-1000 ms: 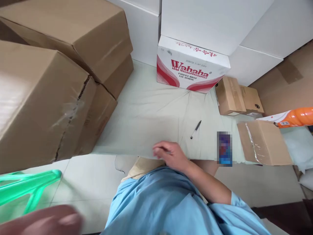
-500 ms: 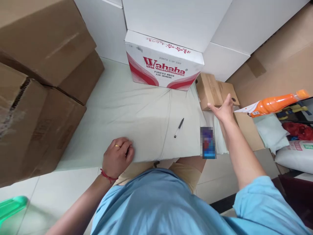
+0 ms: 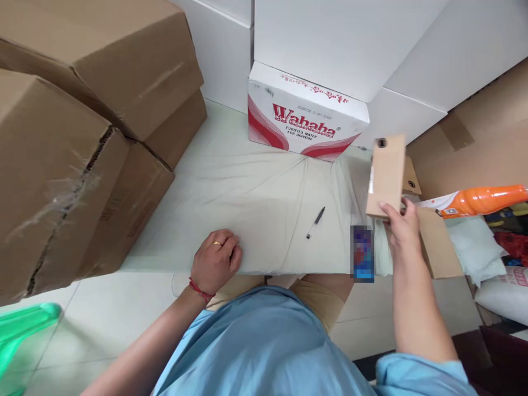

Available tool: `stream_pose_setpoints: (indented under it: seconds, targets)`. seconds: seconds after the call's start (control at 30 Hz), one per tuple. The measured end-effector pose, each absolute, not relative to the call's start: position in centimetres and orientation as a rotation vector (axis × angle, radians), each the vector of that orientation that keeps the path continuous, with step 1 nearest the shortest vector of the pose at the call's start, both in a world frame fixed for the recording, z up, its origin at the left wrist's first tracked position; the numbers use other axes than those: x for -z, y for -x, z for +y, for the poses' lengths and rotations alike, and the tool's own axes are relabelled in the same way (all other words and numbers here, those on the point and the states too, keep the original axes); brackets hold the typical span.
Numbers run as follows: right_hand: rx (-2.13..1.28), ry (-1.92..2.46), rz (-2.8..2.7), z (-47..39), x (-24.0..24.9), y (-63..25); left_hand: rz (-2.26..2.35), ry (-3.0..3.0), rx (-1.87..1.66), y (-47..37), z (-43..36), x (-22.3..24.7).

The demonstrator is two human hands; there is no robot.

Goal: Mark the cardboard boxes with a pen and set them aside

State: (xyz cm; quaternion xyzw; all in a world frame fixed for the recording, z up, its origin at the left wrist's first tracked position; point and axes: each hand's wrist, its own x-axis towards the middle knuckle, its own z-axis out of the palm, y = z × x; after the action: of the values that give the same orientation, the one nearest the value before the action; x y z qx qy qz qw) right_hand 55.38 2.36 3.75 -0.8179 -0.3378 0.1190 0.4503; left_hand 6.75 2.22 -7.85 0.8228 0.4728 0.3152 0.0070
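My right hand (image 3: 403, 223) grips the lower end of a small cardboard box (image 3: 386, 176), which is raised at the right side of the covered table (image 3: 247, 192). Another small box (image 3: 411, 179) is partly hidden behind it. My left hand (image 3: 217, 258) rests on the table's near edge with its fingers curled; whatever may be under them is hidden. A pen (image 3: 315, 223) lies between my hands, and a blurred-out phone-like item (image 3: 363, 254) is just left of my right forearm.
A white and red Wahaha carton (image 3: 305, 118) stands at the back against the wall. Large brown cartons (image 3: 140, 66) are stacked on the left. On the right are an orange bottle (image 3: 487, 202), an open cardboard flap (image 3: 439, 247) and plastic bags (image 3: 476, 247).
My right hand has closed on one small box and lifted it from beside the other. The view has shifted, so the scene sits further right. My left hand stays on the table edge.
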Motion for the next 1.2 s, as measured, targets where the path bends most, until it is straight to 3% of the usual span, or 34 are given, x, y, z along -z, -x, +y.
stream_pose_setpoints:
  seconds: [0.13,0.27,0.53,0.9,1.2]
  targets:
    - [-0.613,1.568,-0.53,-5.6,-5.2,-51.2,1.472,-2.572,-0.99,-6.8,2.2,7.9]
    - [-0.861,1.467,-0.428,-9.5,-4.1,-45.8,1.448,-2.586,-1.038,-6.8,2.2,8.1]
    - [-1.694,1.366,-1.102,-4.2,-4.1,-38.9,1.617,-2.222,-1.3,-6.5,2.4,8.3]
    - [-1.158,1.838,-1.05,-5.4,-0.2,-41.8,1.742,-1.885,-1.07,-6.3,2.9,8.1]
    - [-0.413,2.345,-2.148,-0.4,0.6,-43.2,1.794,-1.951,-1.054,-6.8,2.8,8.5]
